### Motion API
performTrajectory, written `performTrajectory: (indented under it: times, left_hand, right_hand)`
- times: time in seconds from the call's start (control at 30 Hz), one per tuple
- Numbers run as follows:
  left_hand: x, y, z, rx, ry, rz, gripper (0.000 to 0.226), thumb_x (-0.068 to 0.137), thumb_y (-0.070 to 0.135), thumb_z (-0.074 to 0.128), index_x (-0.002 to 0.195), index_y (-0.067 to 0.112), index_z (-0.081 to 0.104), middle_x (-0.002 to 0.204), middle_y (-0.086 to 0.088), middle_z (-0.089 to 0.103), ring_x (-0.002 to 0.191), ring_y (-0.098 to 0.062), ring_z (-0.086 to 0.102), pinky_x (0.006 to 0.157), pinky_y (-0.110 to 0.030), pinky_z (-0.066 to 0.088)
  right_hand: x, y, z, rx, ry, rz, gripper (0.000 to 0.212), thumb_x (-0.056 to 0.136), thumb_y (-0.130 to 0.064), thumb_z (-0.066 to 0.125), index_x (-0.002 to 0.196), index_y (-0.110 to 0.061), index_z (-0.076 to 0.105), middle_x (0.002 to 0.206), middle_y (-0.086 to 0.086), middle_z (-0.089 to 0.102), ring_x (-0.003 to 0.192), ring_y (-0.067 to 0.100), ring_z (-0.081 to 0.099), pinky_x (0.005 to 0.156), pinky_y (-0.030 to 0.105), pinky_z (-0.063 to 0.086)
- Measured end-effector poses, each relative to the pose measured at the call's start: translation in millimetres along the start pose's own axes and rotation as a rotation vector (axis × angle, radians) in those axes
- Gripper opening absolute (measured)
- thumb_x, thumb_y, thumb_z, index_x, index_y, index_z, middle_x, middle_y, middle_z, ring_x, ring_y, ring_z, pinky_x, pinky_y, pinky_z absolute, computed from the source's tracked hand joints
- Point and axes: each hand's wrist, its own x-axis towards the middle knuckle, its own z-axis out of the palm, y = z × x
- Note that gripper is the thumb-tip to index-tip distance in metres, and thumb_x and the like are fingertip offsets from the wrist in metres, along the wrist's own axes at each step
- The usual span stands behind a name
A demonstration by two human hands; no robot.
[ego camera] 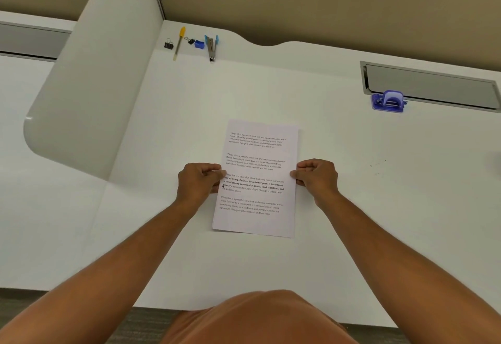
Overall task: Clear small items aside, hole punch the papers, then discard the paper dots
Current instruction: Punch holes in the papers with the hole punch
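Note:
Printed white papers (257,153) lie at the middle of the white desk (352,221). My left hand (199,181) grips their left edge and my right hand (317,177) grips their right edge, thumbs on top. Two dark holes show at the left margin beside my left thumb. A blue hole punch (388,101) stands far to the right, apart from both hands. At the back left sit the small items: a black binder clip (168,44), a yellow pen (179,43), a smaller binder clip (190,40), a blue sharpener (199,44) and a stapler (211,46).
A white partition panel (92,86) rises along the left side. A grey cable tray lid (431,86) is set into the desk behind the hole punch. A few tiny specks (378,166) lie on the desk at the right.

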Motion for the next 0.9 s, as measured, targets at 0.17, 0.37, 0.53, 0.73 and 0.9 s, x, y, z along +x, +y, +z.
performTrajectory:
  times: [0.17, 0.37, 0.53, 0.73, 0.9]
  left_hand:
    - [-0.5, -2.9, -2.8, -0.002, -0.013, -0.020, 0.030, 0.086, -0.001, 0.086, 0.115, 0.000, 0.078, 0.093, -0.012, 0.083, 0.084, -0.025, 0.083, 0.079, -0.038, 0.069]
    - [-0.6, -3.0, -2.4, 0.019, 0.003, -0.004, 0.029, 0.087, 0.000, 0.085, 0.116, -0.002, 0.078, 0.097, -0.011, 0.083, 0.081, -0.023, 0.083, 0.074, -0.030, 0.069]
    - [-0.8, -1.5, -2.4, 0.039, 0.008, -0.003, 0.028, 0.088, 0.000, 0.084, 0.116, -0.002, 0.078, 0.099, -0.012, 0.083, 0.082, -0.024, 0.083, 0.075, -0.030, 0.069]
    - [-0.1, -1.2, -3.0, 0.140, 0.030, 0.019, 0.024, 0.087, 0.002, 0.085, 0.110, 0.001, 0.080, 0.087, -0.005, 0.083, 0.071, -0.016, 0.082, 0.067, -0.023, 0.067]
    - [-2.6, 0.9, -1.9, 0.292, 0.070, 0.074, 0.025, 0.087, 0.008, 0.086, 0.111, 0.003, 0.081, 0.081, 0.001, 0.080, 0.059, -0.008, 0.077, 0.061, -0.018, 0.063]
  right_hand:
    - [0.9, 0.1, -0.4, -0.014, -0.002, 0.007, 0.028, 0.072, 0.006, 0.089, 0.095, -0.003, 0.075, 0.088, 0.014, 0.077, 0.079, 0.026, 0.076, 0.069, 0.027, 0.064]
    - [0.5, 0.8, 0.5, -0.035, 0.003, -0.008, 0.029, 0.073, 0.005, 0.089, 0.097, -0.003, 0.075, 0.090, 0.014, 0.077, 0.081, 0.026, 0.076, 0.074, 0.030, 0.065]
    - [-0.9, 0.7, 0.0, -0.047, 0.009, -0.021, 0.029, 0.074, 0.005, 0.089, 0.099, -0.001, 0.075, 0.090, 0.014, 0.077, 0.081, 0.026, 0.076, 0.072, 0.028, 0.064]
    - [-0.5, 1.9, 1.6, -0.099, 0.023, -0.045, 0.027, 0.073, 0.003, 0.089, 0.094, -0.005, 0.075, 0.089, 0.014, 0.078, 0.083, 0.029, 0.078, 0.079, 0.037, 0.066]
    - [0.5, 3.2, 3.2, -0.155, 0.026, -0.059, 0.024, 0.072, 0.000, 0.089, 0.090, -0.008, 0.075, 0.082, 0.008, 0.078, 0.080, 0.029, 0.079, 0.084, 0.045, 0.065]
